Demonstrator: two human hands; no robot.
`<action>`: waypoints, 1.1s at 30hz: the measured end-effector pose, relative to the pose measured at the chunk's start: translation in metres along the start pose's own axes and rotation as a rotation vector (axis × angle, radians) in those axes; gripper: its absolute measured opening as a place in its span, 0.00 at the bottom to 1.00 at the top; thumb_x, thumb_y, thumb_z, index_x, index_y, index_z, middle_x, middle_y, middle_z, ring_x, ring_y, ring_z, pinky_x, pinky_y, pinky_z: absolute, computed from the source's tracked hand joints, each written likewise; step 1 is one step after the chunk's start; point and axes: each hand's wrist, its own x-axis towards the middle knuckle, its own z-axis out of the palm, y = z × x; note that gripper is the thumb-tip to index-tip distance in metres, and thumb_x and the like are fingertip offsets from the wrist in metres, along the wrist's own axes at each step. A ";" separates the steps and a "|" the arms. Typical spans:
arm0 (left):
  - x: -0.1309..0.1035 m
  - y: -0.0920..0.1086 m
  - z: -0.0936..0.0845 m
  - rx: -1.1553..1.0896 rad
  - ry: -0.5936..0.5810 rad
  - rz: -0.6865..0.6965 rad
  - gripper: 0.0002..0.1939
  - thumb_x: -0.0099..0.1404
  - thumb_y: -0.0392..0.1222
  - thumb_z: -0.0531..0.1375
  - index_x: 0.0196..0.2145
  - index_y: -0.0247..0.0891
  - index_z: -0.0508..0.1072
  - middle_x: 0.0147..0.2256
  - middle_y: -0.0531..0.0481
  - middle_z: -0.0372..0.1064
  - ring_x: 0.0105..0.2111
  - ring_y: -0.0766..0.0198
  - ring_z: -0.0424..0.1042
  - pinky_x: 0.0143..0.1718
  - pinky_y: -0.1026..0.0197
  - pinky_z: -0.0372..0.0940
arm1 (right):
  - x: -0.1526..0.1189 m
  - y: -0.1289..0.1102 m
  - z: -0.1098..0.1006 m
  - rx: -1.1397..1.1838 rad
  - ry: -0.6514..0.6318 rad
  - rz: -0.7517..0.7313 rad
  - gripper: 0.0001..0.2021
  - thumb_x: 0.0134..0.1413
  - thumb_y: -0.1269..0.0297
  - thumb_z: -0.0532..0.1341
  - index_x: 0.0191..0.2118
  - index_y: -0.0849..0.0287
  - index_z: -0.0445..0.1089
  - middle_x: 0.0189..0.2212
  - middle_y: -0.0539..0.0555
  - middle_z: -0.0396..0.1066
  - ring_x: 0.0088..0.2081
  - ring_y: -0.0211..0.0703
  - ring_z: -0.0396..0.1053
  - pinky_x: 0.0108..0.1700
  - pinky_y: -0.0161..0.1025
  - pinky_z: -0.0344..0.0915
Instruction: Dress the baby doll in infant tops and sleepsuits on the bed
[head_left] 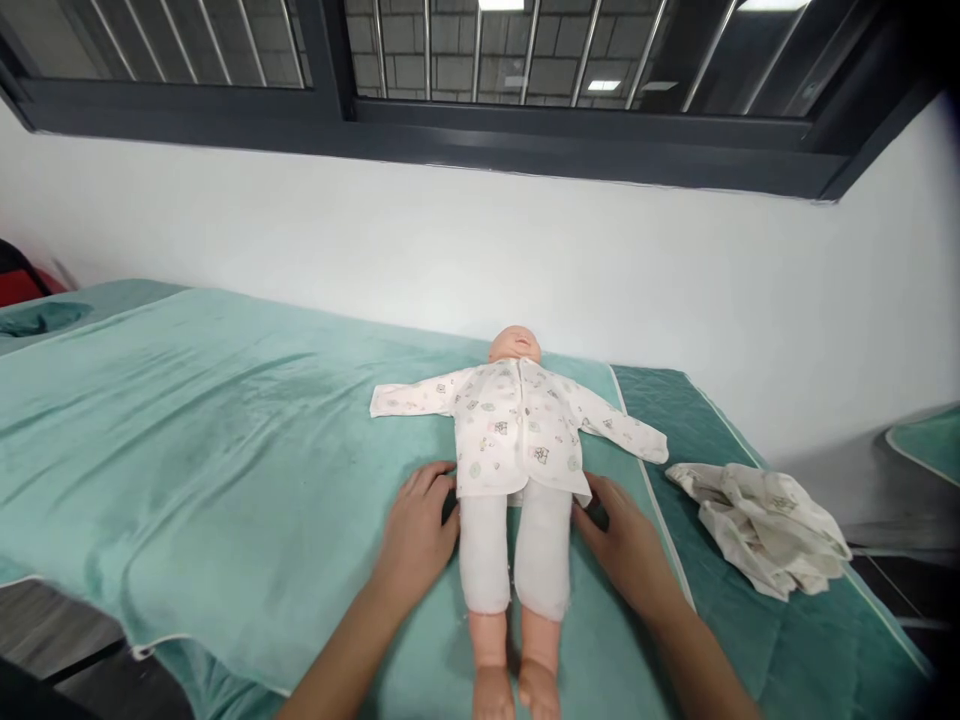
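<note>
A baby doll (491, 560) lies on its back with its head toward the wall and its bare feet toward me. It wears a white baby shirt (491, 430) with small printed animals, its sleeves spread to both sides. White covering wraps the doll's legs down to below the knees. My left hand (421, 525) curls at the shirt's lower left edge, thumb beside the doll's leg. On the opposite side, my right hand (624, 535) curls around the lower right hem corner, which flares outward. Fingertips of both hands are partly hidden at the cloth.
A crumpled pale printed cloth (769, 525) lies to the right on a darker green pad (795, 650). Light green sheet (225, 450) covers the bed. Behind it rise a white wall (337, 240) and a dark-framed window (525, 140) with metal bars.
</note>
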 end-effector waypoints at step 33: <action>0.025 -0.018 -0.010 -0.351 0.096 -0.411 0.16 0.65 0.49 0.56 0.47 0.39 0.70 0.47 0.43 0.72 0.50 0.50 0.70 0.54 0.46 0.62 | -0.010 0.023 -0.010 0.725 0.051 0.277 0.31 0.56 0.51 0.64 0.64 0.46 0.58 0.66 0.52 0.56 0.66 0.51 0.55 0.68 0.55 0.53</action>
